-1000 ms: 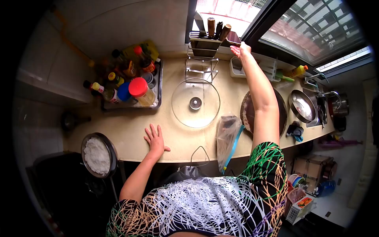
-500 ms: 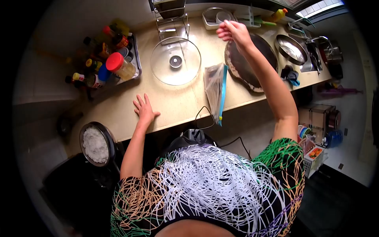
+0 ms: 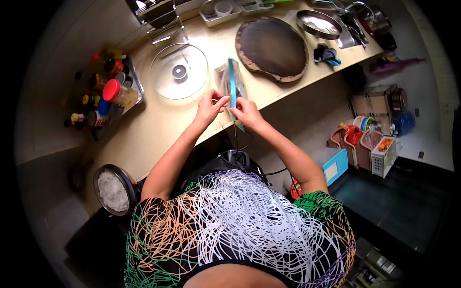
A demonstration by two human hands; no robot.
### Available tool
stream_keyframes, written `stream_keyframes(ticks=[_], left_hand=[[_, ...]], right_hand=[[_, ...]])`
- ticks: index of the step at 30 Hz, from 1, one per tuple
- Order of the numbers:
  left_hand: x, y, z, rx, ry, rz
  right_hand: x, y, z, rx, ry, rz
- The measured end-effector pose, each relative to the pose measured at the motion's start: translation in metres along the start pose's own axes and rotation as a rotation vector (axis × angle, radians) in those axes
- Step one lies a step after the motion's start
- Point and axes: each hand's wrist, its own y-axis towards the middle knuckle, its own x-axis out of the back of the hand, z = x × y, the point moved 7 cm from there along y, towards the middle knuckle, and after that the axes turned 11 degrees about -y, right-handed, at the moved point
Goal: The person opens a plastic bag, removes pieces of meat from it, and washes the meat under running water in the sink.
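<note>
A clear plastic bag with a blue zip strip (image 3: 231, 82) lies on the beige counter (image 3: 158, 120), between a glass pot lid (image 3: 178, 71) and a dark wooden cutting board (image 3: 272, 48). Both hands are at the bag's near end. My left hand (image 3: 209, 106) pinches the bag's left edge. My right hand (image 3: 245, 110) grips the blue strip's near end. What is inside the bag is too unclear to tell.
A tray of sauce bottles and jars (image 3: 103, 89) stands at the counter's left. A pan of white rice (image 3: 113, 190) sits lower left. A steel bowl (image 3: 318, 23) and sink (image 3: 355, 24) lie at the far right. Baskets and containers (image 3: 370, 144) stand on the floor.
My right hand came back from the far rack to the bag. My left hand lifted off the counter and took the bag's edge. The view swung right and down.
</note>
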Motion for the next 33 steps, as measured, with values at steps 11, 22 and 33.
stream_keyframes(ticks=[11, 22, 33], left_hand=[[0.027, -0.011, 0.006, 0.151, 0.058, -0.093], [0.071, -0.013, 0.034, 0.164, -0.087, 0.070], [0.073, -0.008, 0.002, 0.128, -0.061, -0.086]], right_hand=[[-0.020, -0.005, 0.070, 0.274, -0.247, -0.064], [-0.080, -0.021, 0.032, 0.080, -0.485, 0.125], [-0.067, -0.017, 0.078, 0.295, -0.535, 0.302]])
